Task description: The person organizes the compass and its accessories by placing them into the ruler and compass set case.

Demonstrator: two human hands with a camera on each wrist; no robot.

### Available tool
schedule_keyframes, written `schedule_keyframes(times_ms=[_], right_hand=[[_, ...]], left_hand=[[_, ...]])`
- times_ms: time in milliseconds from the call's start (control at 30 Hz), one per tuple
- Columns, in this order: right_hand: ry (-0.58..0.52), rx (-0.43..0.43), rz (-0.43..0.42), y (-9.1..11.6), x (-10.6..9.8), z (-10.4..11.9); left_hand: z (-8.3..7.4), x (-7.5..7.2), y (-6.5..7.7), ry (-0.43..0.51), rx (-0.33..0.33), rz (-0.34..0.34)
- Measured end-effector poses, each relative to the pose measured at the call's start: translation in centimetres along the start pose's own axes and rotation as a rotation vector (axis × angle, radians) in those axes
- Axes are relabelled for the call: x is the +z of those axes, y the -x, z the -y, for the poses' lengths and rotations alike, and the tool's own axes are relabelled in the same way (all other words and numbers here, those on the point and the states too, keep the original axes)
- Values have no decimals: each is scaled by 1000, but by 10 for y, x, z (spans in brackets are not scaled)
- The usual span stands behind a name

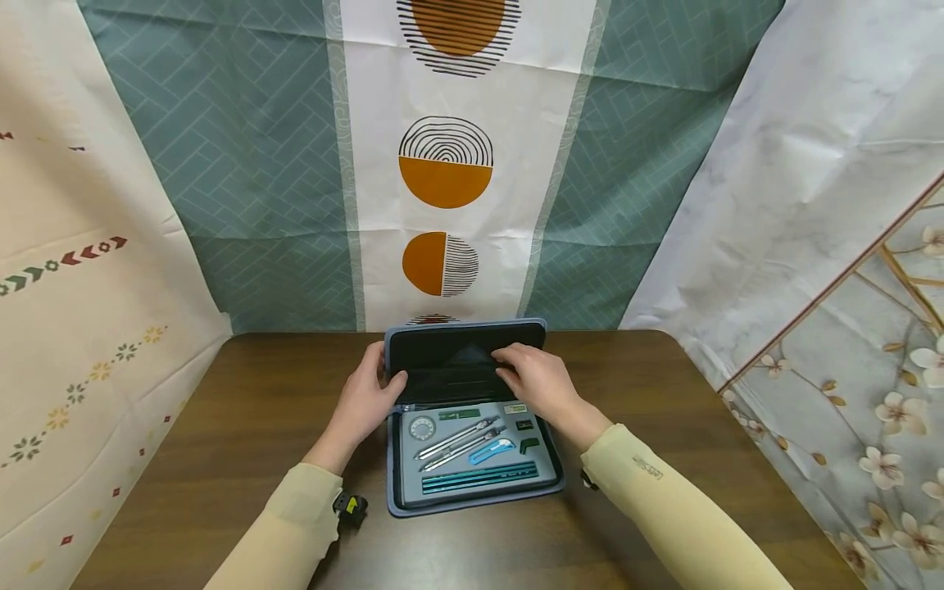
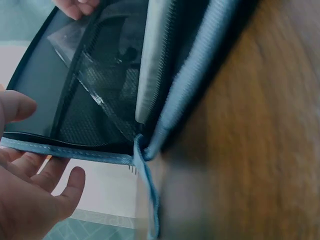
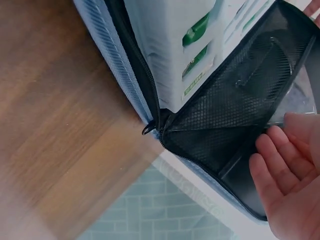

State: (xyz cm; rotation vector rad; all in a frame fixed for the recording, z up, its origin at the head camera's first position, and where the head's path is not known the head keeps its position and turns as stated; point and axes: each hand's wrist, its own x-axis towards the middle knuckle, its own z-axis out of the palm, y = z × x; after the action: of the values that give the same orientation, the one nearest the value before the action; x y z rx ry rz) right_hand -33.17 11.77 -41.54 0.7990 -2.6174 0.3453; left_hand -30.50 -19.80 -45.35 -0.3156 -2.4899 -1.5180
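A blue zip case lies unfolded on the table, its black-lined lid raised at the back. My left hand holds the lid's left edge, thumb inside and fingers behind. Inside the lid, a clear triangular plastic set square pokes partly out of a dark mesh pocket. Beside it is my right hand, fingers loosely bent; whether they touch the set square I cannot tell. The grey tray holds two metal compasses, a blue cutter knife and teal pencils.
In the tray also sit a round white disc, an eraser and small green pieces. The brown wooden table extends around the case. Patterned cloths hang behind and at both sides.
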Motion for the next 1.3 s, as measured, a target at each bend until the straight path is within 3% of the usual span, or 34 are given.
schedule_keyframes(times_ms=[167, 300, 500, 800, 900, 1067, 1300], right_hand=[[-30, -28, -12, 12, -8, 5], [-42, -42, -13, 24, -13, 7], [-41, -12, 17, 45, -16, 3], [-17, 77, 48, 79, -21, -15], [-37, 115, 57, 89, -23, -24], [-46, 186, 63, 100, -27, -38], [-52, 237, 42, 109, -32, -52]], left_hand=[[-8, -4, 2, 51, 42, -11], [-17, -7, 5, 40, 79, -12], [-28, -11, 10, -110, 141, -20], [-45, -13, 24, -299, 291, 1], [-48, -13, 30, -393, 366, -6], [-51, -8, 42, -571, 550, -21], [-58, 6, 63, -723, 739, -6]])
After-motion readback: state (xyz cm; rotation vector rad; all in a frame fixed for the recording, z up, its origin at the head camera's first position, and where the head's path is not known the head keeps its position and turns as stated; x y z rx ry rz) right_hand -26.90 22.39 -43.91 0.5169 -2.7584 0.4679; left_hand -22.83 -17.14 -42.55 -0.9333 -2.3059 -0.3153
